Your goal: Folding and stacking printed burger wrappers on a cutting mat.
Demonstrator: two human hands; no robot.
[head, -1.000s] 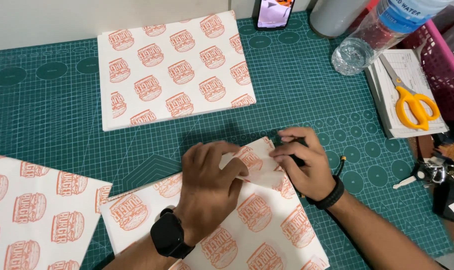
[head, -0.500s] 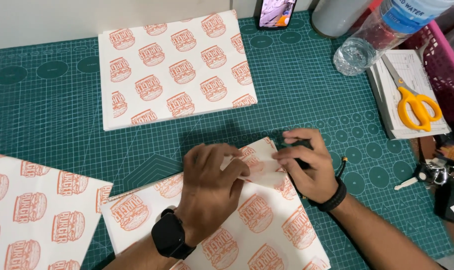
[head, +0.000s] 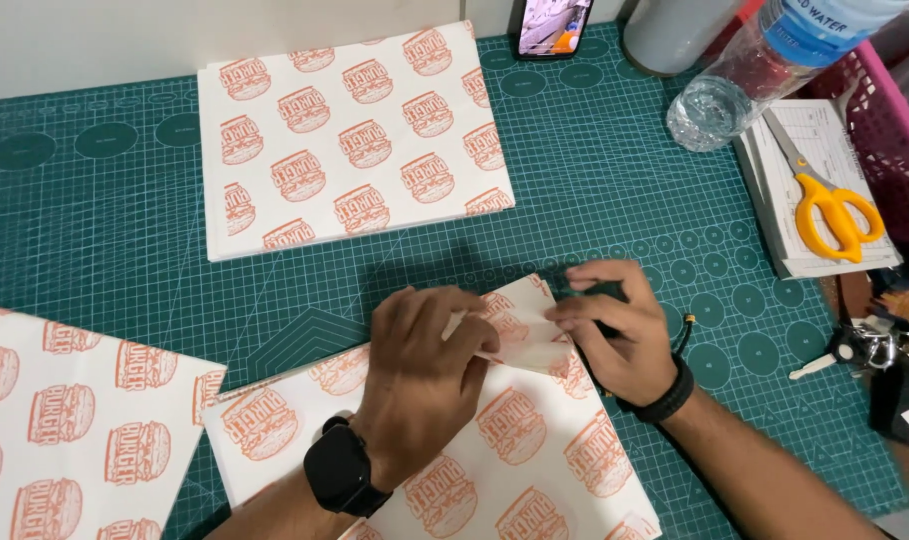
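Observation:
A white paper sheet printed with orange burger pictures point(head: 515, 450) lies tilted on the green cutting mat point(head: 105, 230). My left hand point(head: 420, 375), with a black watch on the wrist, presses on the sheet near its top corner. My right hand point(head: 615, 325), wearing a black wristband, pinches the folded-over top corner point(head: 520, 340) of the sheet. Both hands' fingertips meet at that small fold.
A stack of the same printed paper point(head: 345, 130) lies at the back centre, another point(head: 65, 420) at the left front. Yellow-handled scissors point(head: 835, 215) rest on a notepad at the right, near a plastic water bottle point(head: 735, 80), a phone point(head: 555, 25), keys point(head: 855, 345) and a pink basket point(head: 900, 150).
The folded corner has been pulled a little further over the sheet, and both hands have shifted slightly on it.

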